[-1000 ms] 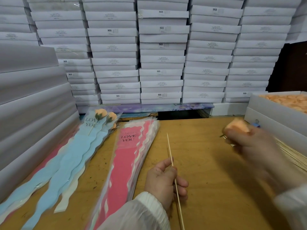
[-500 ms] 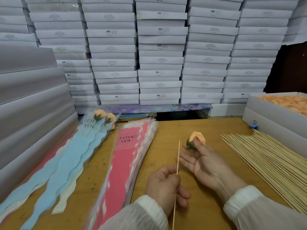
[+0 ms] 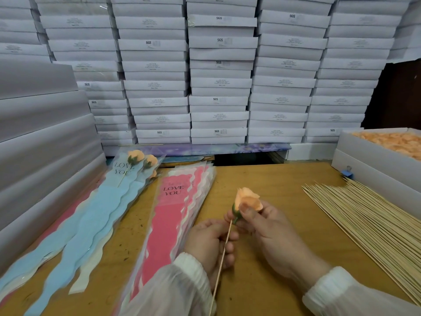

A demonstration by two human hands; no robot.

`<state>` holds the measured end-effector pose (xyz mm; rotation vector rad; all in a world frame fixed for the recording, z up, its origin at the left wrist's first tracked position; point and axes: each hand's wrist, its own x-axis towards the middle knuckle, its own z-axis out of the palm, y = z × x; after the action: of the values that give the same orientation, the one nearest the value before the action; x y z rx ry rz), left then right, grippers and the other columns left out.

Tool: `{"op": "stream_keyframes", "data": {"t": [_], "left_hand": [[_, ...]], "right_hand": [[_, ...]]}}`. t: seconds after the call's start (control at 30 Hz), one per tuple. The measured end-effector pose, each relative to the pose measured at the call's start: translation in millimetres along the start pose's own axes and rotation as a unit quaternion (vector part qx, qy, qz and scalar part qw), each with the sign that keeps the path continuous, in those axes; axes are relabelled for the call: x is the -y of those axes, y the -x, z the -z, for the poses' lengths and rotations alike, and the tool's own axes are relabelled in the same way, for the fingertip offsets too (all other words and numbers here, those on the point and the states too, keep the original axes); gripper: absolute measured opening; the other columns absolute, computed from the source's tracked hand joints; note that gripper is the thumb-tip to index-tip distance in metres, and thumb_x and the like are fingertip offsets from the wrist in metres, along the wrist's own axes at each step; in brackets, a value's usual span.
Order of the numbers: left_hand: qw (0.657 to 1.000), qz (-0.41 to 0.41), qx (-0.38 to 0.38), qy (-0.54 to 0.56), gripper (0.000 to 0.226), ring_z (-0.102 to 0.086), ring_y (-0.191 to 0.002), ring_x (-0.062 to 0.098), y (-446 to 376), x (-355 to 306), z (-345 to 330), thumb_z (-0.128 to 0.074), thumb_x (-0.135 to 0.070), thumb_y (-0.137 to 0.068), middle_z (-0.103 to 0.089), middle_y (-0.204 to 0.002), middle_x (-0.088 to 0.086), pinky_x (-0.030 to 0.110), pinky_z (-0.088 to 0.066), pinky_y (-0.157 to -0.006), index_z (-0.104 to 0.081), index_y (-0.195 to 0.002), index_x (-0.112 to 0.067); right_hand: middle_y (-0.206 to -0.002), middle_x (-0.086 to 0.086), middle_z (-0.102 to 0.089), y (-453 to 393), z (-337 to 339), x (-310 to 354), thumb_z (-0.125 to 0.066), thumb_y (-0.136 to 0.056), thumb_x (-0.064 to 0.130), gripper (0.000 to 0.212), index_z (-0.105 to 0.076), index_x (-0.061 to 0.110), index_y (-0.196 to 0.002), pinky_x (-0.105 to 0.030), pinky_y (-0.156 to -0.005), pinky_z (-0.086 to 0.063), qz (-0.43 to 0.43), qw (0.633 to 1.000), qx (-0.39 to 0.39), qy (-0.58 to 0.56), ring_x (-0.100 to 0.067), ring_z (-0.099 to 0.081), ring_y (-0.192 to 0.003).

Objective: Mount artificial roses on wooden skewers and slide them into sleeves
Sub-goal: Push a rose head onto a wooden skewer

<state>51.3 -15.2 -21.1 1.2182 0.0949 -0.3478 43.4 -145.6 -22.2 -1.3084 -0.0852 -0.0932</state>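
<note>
Step in hand: the mounting step; the peach rose [image 3: 247,199] sat at the tip of one wooden skewer [image 3: 224,252], and whether the point had gone fully into the green base could not be told.
Left hand [image 3: 209,245]: fingers curled round the skewer's shaft near the lower middle of the surface [image 3: 273,179], holding it tilted up toward the rose.
Right hand [image 3: 264,226]: thumb and fingers pinched the rose at its green base, just beside the left hand.
Next move, as a judgement: the rose probably needed pressing straight down the skewer's line until firm, then one sleeve taken from the pink stack to the left; a crooked push could bend the soft petals or let the point slip out the side.
Roses in the hands: one.
Skewers in the hands: one.
Loose skewers [image 3: 369,224]: one wide heap on the right, too many to count.
Pink "LOVE YOU" sleeves [image 3: 168,224]: one stack just left of the hands, number of layers not countable.
Blue sleeves [image 3: 91,222]: one stack further left, holding finished roses [image 3: 136,156]; two showed plainly, a third peeped out beside them.
Open box of peach roses [image 3: 396,142]: one, far right, contents uncountable.
White boxes [image 3: 218,83]: many stacks along the back and left.
</note>
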Motion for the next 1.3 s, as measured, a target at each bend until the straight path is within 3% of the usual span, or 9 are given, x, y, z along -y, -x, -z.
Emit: {"op": "stream_keyframes", "data": {"t": [0.07,0.17,0.27,0.4,0.53,0.63,0.77,1.3], "left_hand": [[1.000,-0.010,-0.008,0.013,0.007,-0.041,-0.029,0.007,-2,0,3,-0.050,-0.004,-0.091,-0.059,-0.050,0.003,0.013,-0.032,-0.029,-0.051,-0.086,-0.008],[1.000,-0.004,-0.007,0.030,0.021,-0.042,-0.030,0.009,-4,-1,4,-0.043,-0.001,-0.090,-0.056,-0.052,0.006,0.013,-0.032,-0.030,-0.053,-0.107,-0.007],[0.999,0.003,0.008,0.046,0.030,-0.039,-0.029,0.008,-6,-2,3,-0.042,-0.007,-0.090,-0.052,-0.052,0.004,0.011,-0.029,-0.032,-0.057,-0.116,-0.012],[0.997,0.001,0.021,0.070,0.026,-0.031,-0.028,0.005,-6,-2,1,-0.046,-0.018,-0.096,-0.046,-0.050,0.001,0.009,-0.025,-0.032,-0.064,-0.114,-0.022],[0.997,0.004,0.043,0.060,0.026,-0.029,-0.028,0.006,-5,2,-2,-0.045,-0.015,-0.098,-0.045,-0.047,0.001,0.009,-0.024,-0.033,-0.065,-0.112,-0.021],[0.998,-0.002,0.054,0.037,0.025,-0.030,-0.028,0.007,-3,6,-4,-0.046,-0.012,-0.097,-0.047,-0.046,0.002,0.009,-0.024,-0.032,-0.065,-0.111,-0.021],[0.997,-0.008,0.070,0.028,0.028,-0.030,-0.028,0.007,-1,11,-8,-0.048,-0.009,-0.096,-0.048,-0.047,0.005,0.009,-0.024,-0.032,-0.067,-0.109,-0.025],[0.997,-0.023,0.068,0.034,0.027,-0.030,-0.027,0.005,1,13,-8,-0.049,-0.010,-0.095,-0.050,-0.049,0.004,0.008,-0.023,-0.032,-0.069,-0.111,-0.019]], "right_hand": [[-0.097,-0.014,-0.074,4,-4,2,-0.070,-0.069,0.038,0.042,-0.065,0.010,-0.101,-0.032,-0.084,-0.055,0.003,1.000,0.004,0.017,-0.024,-0.070,-0.090],[-0.091,-0.009,-0.074,8,-8,6,-0.067,-0.073,0.035,0.039,-0.066,0.007,-0.100,-0.025,-0.074,-0.055,0.011,0.999,0.024,0.041,-0.019,-0.066,-0.077],[-0.092,-0.009,-0.073,10,-7,7,-0.067,-0.073,0.037,0.040,-0.067,0.009,-0.101,-0.030,-0.078,-0.052,0.011,0.997,0.033,0.066,-0.017,-0.064,-0.080],[-0.095,-0.005,-0.073,7,1,12,-0.069,-0.075,0.038,0.031,-0.071,0.019,-0.100,-0.033,-0.078,-0.043,-0.012,0.998,0.043,0.053,-0.017,-0.064,-0.087],[-0.084,-0.004,-0.067,-4,15,16,-0.066,-0.074,0.025,0.031,-0.063,0.013,-0.102,-0.028,-0.066,-0.043,-0.077,0.989,-0.030,-0.123,-0.014,-0.060,-0.071],[-0.074,-0.004,-0.064,-10,18,18,-0.062,-0.080,0.018,0.018,-0.061,0.010,-0.096,-0.023,-0.056,-0.050,-0.093,0.974,-0.067,-0.194,-0.014,-0.059,-0.066],[-0.074,-0.008,-0.063,-13,16,13,-0.058,-0.087,0.014,0.009,-0.061,0.007,-0.092,-0.022,-0.053,-0.054,-0.098,0.968,-0.087,-0.216,-0.017,-0.060,-0.066],[-0.077,-0.014,-0.065,-16,15,8,-0.062,-0.086,0.014,0.022,-0.060,0.000,-0.103,-0.025,-0.053,-0.056,-0.129,0.954,-0.085,-0.257,-0.017,-0.065,-0.061]]}}
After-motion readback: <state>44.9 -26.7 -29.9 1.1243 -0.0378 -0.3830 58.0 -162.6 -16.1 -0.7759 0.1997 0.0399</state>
